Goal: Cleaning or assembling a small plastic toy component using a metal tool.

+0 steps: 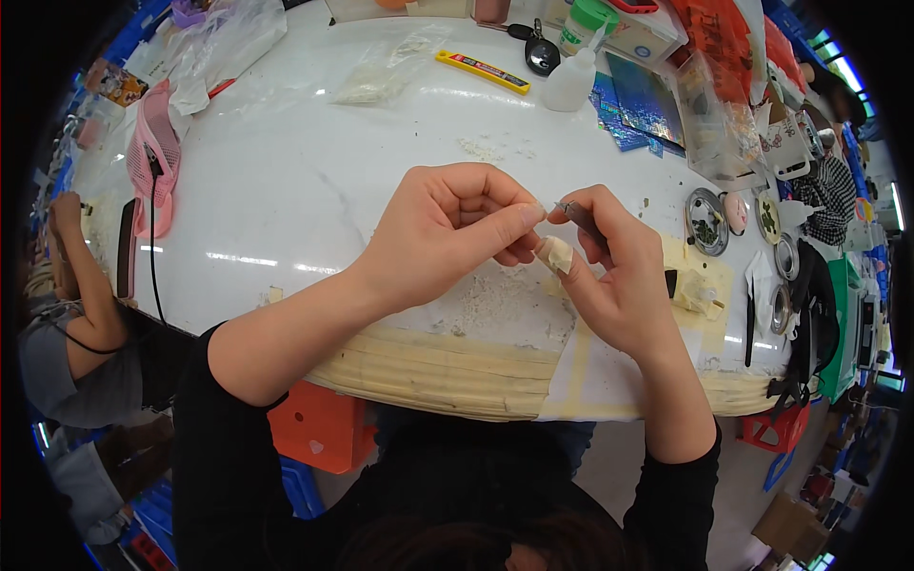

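Over the near middle of the white table, my left hand is closed in a pinch, thumb against forefinger. A tiny pale piece seems to sit at its fingertips, too small to name. My right hand is closed around a small grey metal blade, whose tip points at the left fingertips. Beige tape wraps the right thumb. The two hands nearly meet at their fingertips. White crumbs lie scattered on the table beneath them.
Farther back lie a yellow utility knife, a car key, a white squeeze bottle and shiny blue sheets. Round metal tins stand at right. A pink mesh pouch, a black cable and a co-worker's arm are at left.
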Available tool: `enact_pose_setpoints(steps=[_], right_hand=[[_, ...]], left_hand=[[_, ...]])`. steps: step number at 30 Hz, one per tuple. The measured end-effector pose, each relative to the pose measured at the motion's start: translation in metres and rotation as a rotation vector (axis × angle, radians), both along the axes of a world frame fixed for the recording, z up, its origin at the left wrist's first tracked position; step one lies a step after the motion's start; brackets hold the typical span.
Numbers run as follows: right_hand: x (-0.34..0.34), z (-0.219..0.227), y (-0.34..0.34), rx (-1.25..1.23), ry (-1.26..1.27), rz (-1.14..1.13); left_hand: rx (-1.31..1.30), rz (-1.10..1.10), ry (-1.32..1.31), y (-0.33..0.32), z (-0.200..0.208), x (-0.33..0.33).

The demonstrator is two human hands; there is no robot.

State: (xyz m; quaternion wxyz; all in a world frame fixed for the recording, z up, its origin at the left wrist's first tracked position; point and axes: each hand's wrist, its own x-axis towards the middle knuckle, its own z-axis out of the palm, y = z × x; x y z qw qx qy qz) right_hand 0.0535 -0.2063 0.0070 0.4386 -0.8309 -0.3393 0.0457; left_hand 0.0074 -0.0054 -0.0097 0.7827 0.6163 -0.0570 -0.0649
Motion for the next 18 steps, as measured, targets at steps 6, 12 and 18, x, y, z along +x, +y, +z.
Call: enact_pose_setpoints(steps=[6, 12, 18], right_hand=[[0.002, -0.009, -0.003, -0.142, -0.205, -0.050], [0.001, -0.011, -0.002, -0.143, -0.294, -0.063], [0.001, -0.010, -0.003, -0.151, -0.298, -0.052]], left_hand=[[0.249, 0.109, -0.268, -0.004, -0.002, -0.003], [0.405, 0.106, -0.468, -0.002, -0.003, -0.003], [0.458, 0.135, -0.546, -0.004, -0.001, -0.002]])
